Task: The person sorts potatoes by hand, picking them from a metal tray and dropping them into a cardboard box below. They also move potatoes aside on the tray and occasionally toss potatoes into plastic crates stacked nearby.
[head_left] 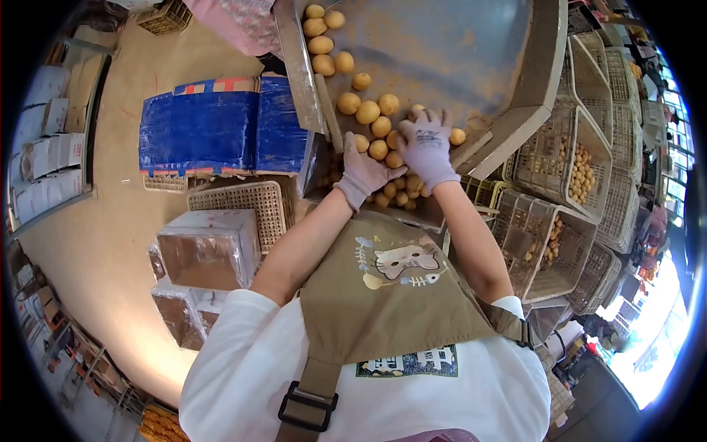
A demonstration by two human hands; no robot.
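Observation:
Round yellow fruits [367,112] lie on a grey metal sorting tray [456,51], with more in a bin [427,211] below its near edge. My left hand [362,169], in a pale glove, is at the tray's near left corner, its fingers apart beside the fruits, palm side partly hidden. My right hand [428,147], in a pale printed glove, reaches over the fruits at the near edge, fingers bent and spread on them. Whether it grips one is hidden beneath the palm.
Blue-covered boxes [199,131] stand left of the tray. Plastic-wrapped boxes [208,249] and a crate [247,202] are nearer. Stacked crates [549,155], some holding fruit, line the right side. Another person's pink sleeve [232,26] shows at the top left.

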